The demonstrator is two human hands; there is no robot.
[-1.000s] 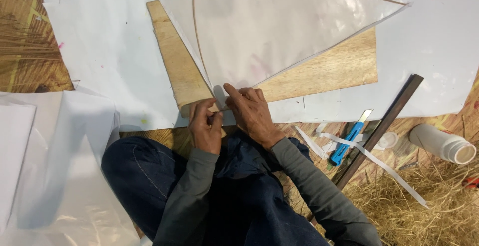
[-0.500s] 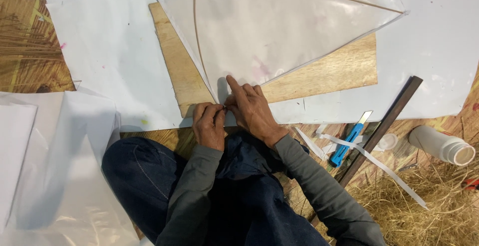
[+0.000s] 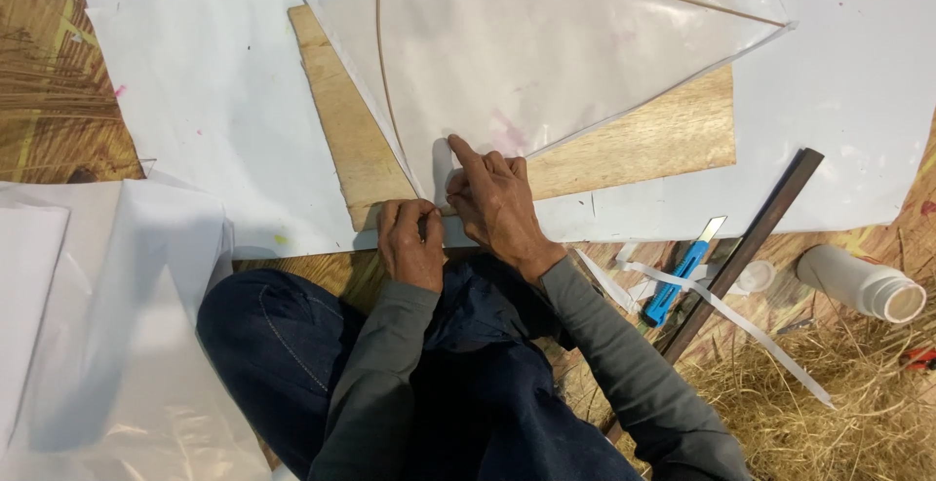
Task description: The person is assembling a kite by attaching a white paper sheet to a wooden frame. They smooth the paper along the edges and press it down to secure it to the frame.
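Here, both hands (image 3: 458, 218) at kite corner (image 3: 434, 184).

Bright even light, soft shadows, sharp

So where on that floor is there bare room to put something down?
The white sheet left of the wooden board is bare, and so is its stretch at upper right, above the dark straightedge. It is crowded near the right hand: blue cutter, white strips, white bottle and straw.
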